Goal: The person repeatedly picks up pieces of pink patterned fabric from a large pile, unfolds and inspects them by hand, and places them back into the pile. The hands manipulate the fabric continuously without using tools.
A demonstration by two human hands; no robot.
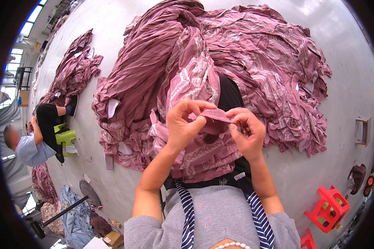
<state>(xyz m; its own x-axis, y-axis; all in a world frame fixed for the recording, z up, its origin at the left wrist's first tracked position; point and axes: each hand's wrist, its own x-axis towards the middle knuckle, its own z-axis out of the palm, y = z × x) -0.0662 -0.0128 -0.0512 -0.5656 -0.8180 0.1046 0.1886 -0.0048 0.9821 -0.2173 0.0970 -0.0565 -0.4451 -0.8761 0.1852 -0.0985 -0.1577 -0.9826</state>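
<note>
In front of my chest, my left hand (184,126) pinches one end of a stitched edge of mauve patterned fabric (215,115). My right hand (249,132) grips the other end between thumb and fingers. The short edge is stretched between the two hands. Something small and dark shows within the curled fingers of my right hand; I cannot make out what it is. Below the hands the rest of the fabric, with pale printed bands, drapes over my lap and runs forward into a large heap (262,62) on the floor. White tags stick out of the heap.
At left a person (33,145) sits on a green stool (65,137) beside a smaller mauve pile (75,68). A red plastic stool (329,208) stands at the lower right. A small wooden stand (362,131) is at the far right. Blue cloth (75,216) lies lower left.
</note>
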